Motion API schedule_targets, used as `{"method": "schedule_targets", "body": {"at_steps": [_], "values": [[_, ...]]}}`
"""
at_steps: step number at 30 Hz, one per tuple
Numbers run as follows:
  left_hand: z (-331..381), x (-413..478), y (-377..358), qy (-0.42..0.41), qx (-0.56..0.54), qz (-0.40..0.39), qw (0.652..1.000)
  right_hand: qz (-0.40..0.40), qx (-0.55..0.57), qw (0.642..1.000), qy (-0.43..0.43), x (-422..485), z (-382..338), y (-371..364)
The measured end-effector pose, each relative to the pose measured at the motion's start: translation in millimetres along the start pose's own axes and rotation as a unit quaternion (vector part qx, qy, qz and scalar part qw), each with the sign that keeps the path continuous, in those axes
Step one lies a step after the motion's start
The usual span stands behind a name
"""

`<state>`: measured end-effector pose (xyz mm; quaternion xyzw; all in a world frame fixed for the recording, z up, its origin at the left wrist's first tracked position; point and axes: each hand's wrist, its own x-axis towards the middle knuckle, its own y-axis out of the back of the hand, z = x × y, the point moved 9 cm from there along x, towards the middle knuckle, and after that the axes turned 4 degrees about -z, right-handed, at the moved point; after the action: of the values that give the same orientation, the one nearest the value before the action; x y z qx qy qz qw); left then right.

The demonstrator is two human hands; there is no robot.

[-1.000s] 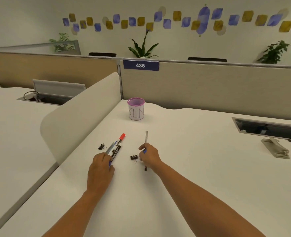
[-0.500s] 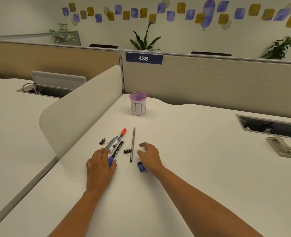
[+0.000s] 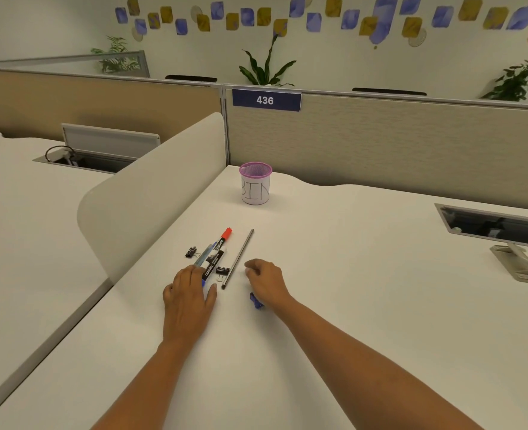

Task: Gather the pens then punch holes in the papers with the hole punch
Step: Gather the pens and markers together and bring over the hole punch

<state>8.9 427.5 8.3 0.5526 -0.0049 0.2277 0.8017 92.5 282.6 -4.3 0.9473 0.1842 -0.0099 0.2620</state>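
Several pens lie side by side on the white desk: a red-capped marker, a black marker and a pale blue pen. Just right of them lies a thin dark pencil. My left hand rests flat on the pens' near ends, covering a blue cap. My right hand hovers loosely curled right of the pencil, holding nothing. A small blue object lies under its wrist. No paper or hole punch is in view.
A pink mesh cup labelled BIN stands at the back of the desk. Two black binder clips lie among the pens. A curved divider borders the left; a cable hatch opens at right.
My right hand let go of the pencil, which now lies closer to the markers. The hand drew back to the right, uncovering the small blue object. My left hand stayed on the pens.
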Motion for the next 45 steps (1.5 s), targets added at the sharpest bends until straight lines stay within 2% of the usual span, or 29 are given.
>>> {"method": "schedule_targets", "body": {"at_steps": [3,9,13,15,22,26,29,32,35,38,45], "values": [[0,0,0,0.0,0.012,-0.002,1.0,0.014,-0.004,1.0,-0.013,1,15,20],[0,0,-1,-0.003,0.014,-0.006,1.0,-0.063,-0.001,0.998,-0.025,-14,31,29],[4,-1,3,-0.011,0.028,0.004,1.0,-0.113,0.203,0.97,-0.068,-24,25,1],[7,-3,6,-0.017,0.039,0.012,0.999,-0.122,0.24,0.961,-0.062,-26,19,-10],[12,-14,6,-0.028,0.037,0.019,0.999,-0.141,0.208,0.967,-0.041,-36,22,-12],[30,-23,7,-0.051,0.026,0.021,0.998,-0.133,0.137,0.981,-0.029,-44,22,-1],[71,-36,3,-0.157,0.032,0.023,0.987,-0.087,-0.03,0.995,0.031,-50,20,26],[113,-47,-10,-0.216,-0.012,-0.007,0.976,-0.07,-0.27,0.955,0.098,-61,24,50],[146,-52,-35,-0.192,-0.055,-0.082,0.976,-0.062,-0.391,0.912,0.108,-73,45,84],[177,-59,-61,-0.174,-0.068,-0.11,0.976,-0.037,-0.435,0.895,0.09,-86,72,139],[271,-78,-101,-0.169,-0.078,-0.146,0.972,0.048,-0.427,0.903,-0.013,-131,153,304]]}}
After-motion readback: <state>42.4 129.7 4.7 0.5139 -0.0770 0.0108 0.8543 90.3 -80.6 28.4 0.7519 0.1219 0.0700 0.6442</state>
